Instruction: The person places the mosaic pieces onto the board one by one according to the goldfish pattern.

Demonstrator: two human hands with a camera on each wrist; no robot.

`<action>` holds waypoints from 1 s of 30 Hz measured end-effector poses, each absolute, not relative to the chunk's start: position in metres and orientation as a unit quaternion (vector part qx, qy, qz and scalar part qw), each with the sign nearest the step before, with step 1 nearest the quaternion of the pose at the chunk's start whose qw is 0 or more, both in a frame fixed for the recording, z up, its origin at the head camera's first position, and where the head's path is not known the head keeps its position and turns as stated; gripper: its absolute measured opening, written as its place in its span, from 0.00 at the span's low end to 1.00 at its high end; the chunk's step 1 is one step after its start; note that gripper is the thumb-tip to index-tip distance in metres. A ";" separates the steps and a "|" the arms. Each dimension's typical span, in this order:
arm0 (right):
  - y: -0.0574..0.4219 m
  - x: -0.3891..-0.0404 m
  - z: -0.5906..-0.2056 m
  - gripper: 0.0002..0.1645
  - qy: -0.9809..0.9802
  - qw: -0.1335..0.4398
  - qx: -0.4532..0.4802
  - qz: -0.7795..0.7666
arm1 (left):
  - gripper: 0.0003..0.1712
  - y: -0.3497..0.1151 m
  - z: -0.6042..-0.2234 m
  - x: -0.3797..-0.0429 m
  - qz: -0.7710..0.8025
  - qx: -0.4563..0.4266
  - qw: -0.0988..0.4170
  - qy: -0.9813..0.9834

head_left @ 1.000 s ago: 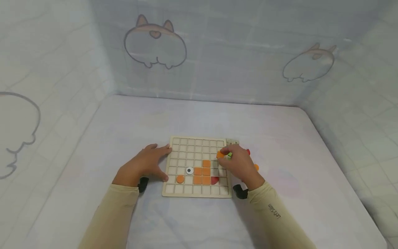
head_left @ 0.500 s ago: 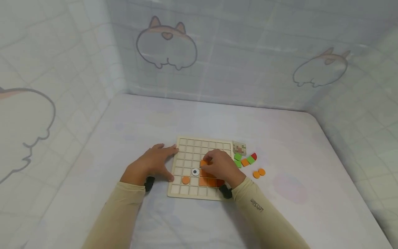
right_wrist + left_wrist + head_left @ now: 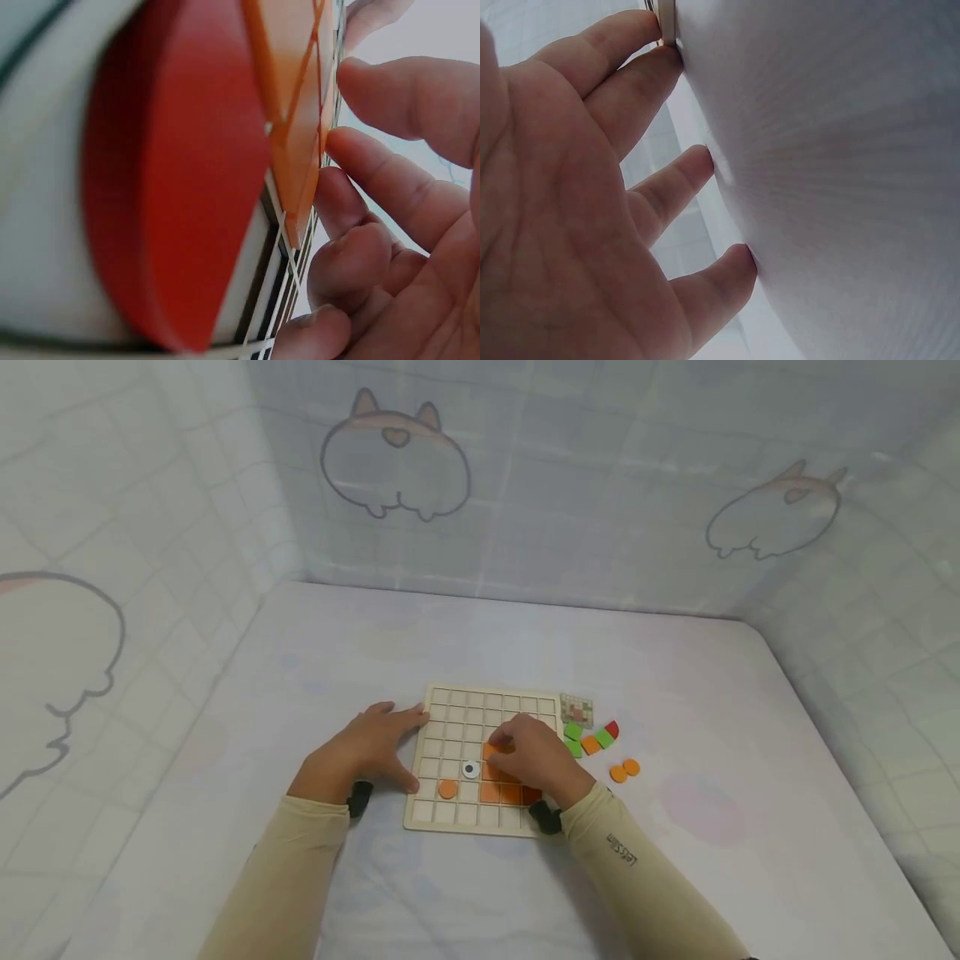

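Note:
A wooden grid board [image 3: 457, 714] lies flat on the cloth. My left hand [image 3: 367, 747] is spread at its left side, thumb and fingertips touching the edge; in the left wrist view other fingertips rest on the cloth. Over the board, my right hand [image 3: 536, 756] pinches an orange square tile [image 3: 490, 750] at a cell, thumb and finger on it. More orange square tiles [image 3: 490, 792] sit in cells below, partly covered by that hand. Left of them are a white eye disc [image 3: 470, 769] and an orange disc [image 3: 447, 789]. A red rounded piece [image 3: 195, 165] looms close in the right wrist view.
Right of the board lie a small pattern card [image 3: 577, 711], green square tiles [image 3: 573, 732], a loose orange square [image 3: 591, 745], a red rounded piece [image 3: 612, 729] and two orange discs [image 3: 632, 767]. Cloth walls with dog drawings [image 3: 396, 464] surround the surface.
My right hand has carried the orange square tile left from the board's right side to a cell beside the other orange tiles. My left hand stays at the board's edge. The head view shifted slightly.

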State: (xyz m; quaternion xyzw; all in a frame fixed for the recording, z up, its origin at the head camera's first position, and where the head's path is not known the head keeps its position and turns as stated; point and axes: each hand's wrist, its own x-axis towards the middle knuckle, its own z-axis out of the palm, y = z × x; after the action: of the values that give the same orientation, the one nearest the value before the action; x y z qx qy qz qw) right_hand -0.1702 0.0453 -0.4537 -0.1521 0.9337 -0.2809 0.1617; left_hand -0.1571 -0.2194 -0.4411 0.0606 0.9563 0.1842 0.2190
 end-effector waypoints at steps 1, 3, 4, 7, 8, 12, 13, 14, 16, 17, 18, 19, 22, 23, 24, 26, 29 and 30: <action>0.046 -0.169 -0.453 0.17 0.933 0.161 -0.150 -0.285 | 0.67 -0.219 -0.441 -0.157 0.185 0.061 0.218 0.956; 0.050 -0.165 -0.450 0.18 0.931 0.155 -0.144 -0.298 | 0.67 -0.220 -0.442 -0.157 0.184 0.063 0.216 0.957; 0.052 -0.163 -0.448 0.18 0.928 0.153 -0.139 -0.310 | 0.67 -0.219 -0.443 -0.157 0.184 0.065 0.215 0.957; 0.065 -0.156 -0.441 0.17 0.918 0.139 -0.126 -0.349 | 0.67 -0.220 -0.443 -0.157 0.183 0.067 0.211 0.958; 0.072 -0.155 -0.439 0.17 0.915 0.131 -0.124 -0.361 | 0.67 -0.220 -0.444 -0.158 0.183 0.068 0.209 0.958; 0.106 -0.150 -0.432 0.18 0.904 0.104 -0.093 -0.405 | 0.67 -0.220 -0.443 -0.161 0.182 0.071 0.206 0.959; 0.115 -0.150 -0.430 0.18 0.904 0.098 -0.079 -0.409 | 0.67 -0.220 -0.443 -0.162 0.180 0.074 0.206 0.959; 0.124 -0.150 -0.430 0.19 0.905 0.092 -0.064 -0.409 | 0.67 -0.220 -0.443 -0.162 0.178 0.073 0.206 0.959; 0.141 -0.151 -0.430 0.21 0.910 0.083 -0.037 -0.404 | 0.68 -0.220 -0.443 -0.163 0.177 0.069 0.209 0.959; 0.148 -0.151 -0.431 0.21 0.913 0.083 -0.024 -0.399 | 0.68 -0.220 -0.443 -0.163 0.175 0.068 0.210 0.960; 0.155 -0.151 -0.432 0.22 0.916 0.083 -0.011 -0.393 | 0.68 -0.220 -0.443 -0.163 0.175 0.067 0.211 0.959; 0.160 -0.152 -0.433 0.22 0.918 0.085 0.001 -0.387 | 0.68 -0.220 -0.443 -0.163 0.177 0.066 0.213 0.959; 0.172 -0.152 -0.439 0.23 0.922 0.094 0.025 -0.374 | 0.69 -0.220 -0.442 -0.162 0.184 0.064 0.217 0.957; 0.174 -0.151 -0.441 0.23 0.922 0.098 0.032 -0.374 | 0.69 -0.220 -0.442 -0.162 0.184 0.065 0.217 0.956; 0.176 -0.151 -0.443 0.24 0.922 0.103 0.040 -0.372 | 0.69 -0.220 -0.442 -0.161 0.185 0.065 0.218 0.956; 0.179 -0.152 -0.447 0.25 0.920 0.115 0.054 -0.370 | 0.69 -0.220 -0.443 -0.161 0.184 0.065 0.219 0.956; 0.181 -0.152 -0.453 0.26 0.914 0.133 0.075 -0.377 | 0.69 -0.218 -0.444 -0.161 0.186 0.066 0.222 0.955; 0.182 -0.153 -0.455 0.26 0.913 0.137 0.083 -0.375 | 0.69 -0.218 -0.444 -0.161 0.187 0.065 0.224 0.954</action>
State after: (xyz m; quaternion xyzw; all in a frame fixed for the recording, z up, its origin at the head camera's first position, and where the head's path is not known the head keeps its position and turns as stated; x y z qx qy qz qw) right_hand -0.1526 0.1818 -0.4548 0.0827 0.9129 -0.3754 0.1373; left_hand -0.1611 -0.2176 -0.4444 0.0654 0.9544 0.1868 0.2235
